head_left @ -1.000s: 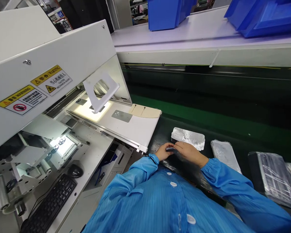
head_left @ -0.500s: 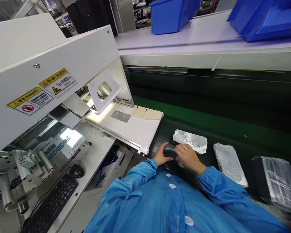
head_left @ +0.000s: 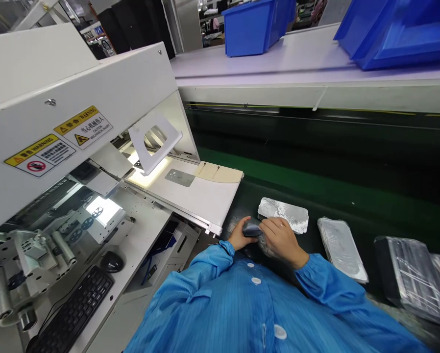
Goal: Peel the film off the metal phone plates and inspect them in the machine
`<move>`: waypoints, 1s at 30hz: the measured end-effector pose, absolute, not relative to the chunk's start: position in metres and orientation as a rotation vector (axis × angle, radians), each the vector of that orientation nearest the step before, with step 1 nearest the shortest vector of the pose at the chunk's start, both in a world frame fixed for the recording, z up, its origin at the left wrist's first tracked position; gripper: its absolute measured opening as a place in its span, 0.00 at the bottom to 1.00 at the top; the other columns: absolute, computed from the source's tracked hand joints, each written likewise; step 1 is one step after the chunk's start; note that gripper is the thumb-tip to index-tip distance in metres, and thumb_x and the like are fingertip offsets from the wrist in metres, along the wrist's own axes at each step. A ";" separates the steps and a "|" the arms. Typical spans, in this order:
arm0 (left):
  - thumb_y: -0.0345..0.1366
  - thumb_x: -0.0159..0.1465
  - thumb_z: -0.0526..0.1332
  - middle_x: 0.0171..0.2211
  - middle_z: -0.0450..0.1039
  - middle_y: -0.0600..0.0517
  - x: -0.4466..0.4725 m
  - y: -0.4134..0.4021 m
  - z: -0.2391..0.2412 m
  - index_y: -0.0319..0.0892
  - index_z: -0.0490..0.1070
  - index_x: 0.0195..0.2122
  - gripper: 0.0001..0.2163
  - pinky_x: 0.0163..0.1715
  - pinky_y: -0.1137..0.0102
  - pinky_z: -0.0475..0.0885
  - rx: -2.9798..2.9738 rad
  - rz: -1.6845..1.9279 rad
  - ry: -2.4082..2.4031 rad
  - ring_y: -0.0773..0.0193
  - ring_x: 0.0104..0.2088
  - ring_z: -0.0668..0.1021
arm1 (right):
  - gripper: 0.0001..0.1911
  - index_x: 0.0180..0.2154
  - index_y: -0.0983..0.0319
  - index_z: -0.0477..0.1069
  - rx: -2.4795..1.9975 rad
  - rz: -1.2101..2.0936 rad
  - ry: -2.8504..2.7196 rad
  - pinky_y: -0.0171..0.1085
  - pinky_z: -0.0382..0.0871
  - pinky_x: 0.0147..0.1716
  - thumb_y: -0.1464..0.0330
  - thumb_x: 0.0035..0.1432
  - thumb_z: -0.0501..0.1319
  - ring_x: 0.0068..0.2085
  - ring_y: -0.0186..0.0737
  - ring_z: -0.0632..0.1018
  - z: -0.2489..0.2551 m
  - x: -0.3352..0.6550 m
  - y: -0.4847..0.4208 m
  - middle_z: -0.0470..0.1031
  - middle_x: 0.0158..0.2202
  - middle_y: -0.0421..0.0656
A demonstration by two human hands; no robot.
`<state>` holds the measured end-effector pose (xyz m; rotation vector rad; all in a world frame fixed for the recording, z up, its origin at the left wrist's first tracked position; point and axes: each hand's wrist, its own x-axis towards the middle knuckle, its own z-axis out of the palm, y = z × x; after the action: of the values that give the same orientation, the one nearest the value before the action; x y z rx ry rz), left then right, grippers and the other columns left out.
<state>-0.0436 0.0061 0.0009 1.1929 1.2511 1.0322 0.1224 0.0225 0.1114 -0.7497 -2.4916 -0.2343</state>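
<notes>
Just below the frame's centre, on the dark belt point(head_left: 333, 196), the left hand point(head_left: 238, 236) and right hand point(head_left: 281, 239) both gripped a small dark part point(head_left: 251, 229), fingers curled round its ends; it looked light, rigid and smooth, best pinched by its edges

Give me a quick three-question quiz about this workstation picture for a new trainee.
1. True or false: the left hand and right hand both touch the small dark part.
2. Which lies just beyond the hands? A a screwdriver, B a silver foil pack, C a cup.
3. Fill in: the bins on the white shelf are ____ in colour.
Key: 1 true; 2 B; 3 blue.
</notes>
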 end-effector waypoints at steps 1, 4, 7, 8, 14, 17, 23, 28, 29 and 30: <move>0.27 0.39 0.73 0.56 0.64 0.42 -0.043 0.006 0.003 0.40 0.64 0.55 0.40 0.61 0.54 0.55 1.195 1.032 1.257 0.50 0.58 0.65 | 0.14 0.33 0.60 0.72 -0.744 -0.236 -2.501 0.43 0.60 0.38 0.79 0.57 0.49 0.38 0.45 0.70 0.113 0.122 0.023 0.74 0.32 0.47; 0.26 0.40 0.73 0.54 0.67 0.44 -0.042 0.007 0.007 0.41 0.66 0.54 0.36 0.59 0.54 0.57 1.193 1.046 1.240 0.51 0.56 0.68 | 0.14 0.34 0.61 0.72 -0.739 -0.243 -2.499 0.43 0.60 0.39 0.79 0.57 0.50 0.38 0.45 0.70 0.117 0.121 0.025 0.74 0.32 0.47; 0.26 0.41 0.72 0.52 0.69 0.44 -0.041 0.008 0.010 0.40 0.67 0.52 0.34 0.57 0.56 0.61 1.187 1.058 1.214 0.54 0.53 0.70 | 0.15 0.35 0.61 0.72 -0.755 -0.221 -2.497 0.44 0.60 0.40 0.78 0.57 0.49 0.38 0.45 0.70 0.120 0.120 0.025 0.74 0.32 0.47; 0.26 0.41 0.72 0.51 0.69 0.44 -0.041 0.008 0.010 0.40 0.67 0.52 0.34 0.56 0.57 0.62 1.184 1.058 1.208 0.55 0.51 0.71 | 0.15 0.35 0.61 0.73 -0.745 -0.217 -2.503 0.44 0.61 0.40 0.78 0.57 0.49 0.38 0.44 0.70 0.120 0.119 0.025 0.74 0.32 0.47; 0.25 0.42 0.72 0.46 0.73 0.47 -0.040 0.009 0.015 0.39 0.70 0.47 0.29 0.53 0.60 0.65 1.177 1.068 1.176 0.58 0.48 0.74 | 0.14 0.34 0.62 0.72 -0.716 -0.249 -2.410 0.43 0.61 0.41 0.79 0.57 0.50 0.37 0.42 0.70 0.125 0.118 0.027 0.74 0.31 0.45; 0.25 0.43 0.71 0.45 0.74 0.47 -0.039 0.010 0.016 0.37 0.70 0.47 0.28 0.51 0.61 0.67 1.165 1.066 1.171 0.58 0.46 0.75 | 0.14 0.34 0.62 0.72 -0.730 -0.243 -2.392 0.43 0.61 0.43 0.79 0.58 0.50 0.36 0.41 0.70 0.129 0.118 0.027 0.75 0.32 0.45; 0.26 0.43 0.72 0.43 0.75 0.47 -0.038 0.013 0.012 0.36 0.71 0.46 0.27 0.50 0.61 0.68 1.154 1.053 1.208 0.58 0.43 0.76 | 0.13 0.34 0.62 0.70 -0.917 0.053 -2.339 0.46 0.67 0.43 0.76 0.60 0.48 0.39 0.45 0.74 0.123 0.117 0.034 0.75 0.34 0.48; 0.29 0.51 0.67 0.33 0.78 0.48 -0.038 0.019 0.009 0.35 0.76 0.35 0.09 0.47 0.61 0.70 1.166 1.008 1.214 0.59 0.37 0.77 | 0.12 0.44 0.59 0.68 -1.097 0.816 -2.066 0.44 0.72 0.40 0.63 0.63 0.52 0.41 0.44 0.78 0.110 0.128 0.042 0.78 0.40 0.47; 0.28 0.52 0.66 0.33 0.78 0.48 -0.038 0.020 0.009 0.35 0.76 0.34 0.08 0.47 0.62 0.71 1.169 1.005 1.212 0.59 0.37 0.77 | 0.15 0.48 0.58 0.67 -1.092 0.950 -1.984 0.44 0.73 0.41 0.61 0.61 0.54 0.42 0.44 0.78 0.106 0.131 0.043 0.78 0.41 0.46; 0.28 0.52 0.66 0.33 0.78 0.48 -0.038 0.020 0.009 0.36 0.76 0.34 0.08 0.46 0.63 0.71 1.172 1.005 1.212 0.59 0.37 0.77 | 0.22 0.52 0.58 0.65 -1.083 1.045 -1.920 0.45 0.73 0.43 0.58 0.57 0.58 0.44 0.45 0.78 0.103 0.134 0.044 0.78 0.44 0.47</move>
<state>-0.0378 0.0204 0.0090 1.1716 1.2124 1.0050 0.1335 0.0442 0.1030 -1.0828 -1.9200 1.0451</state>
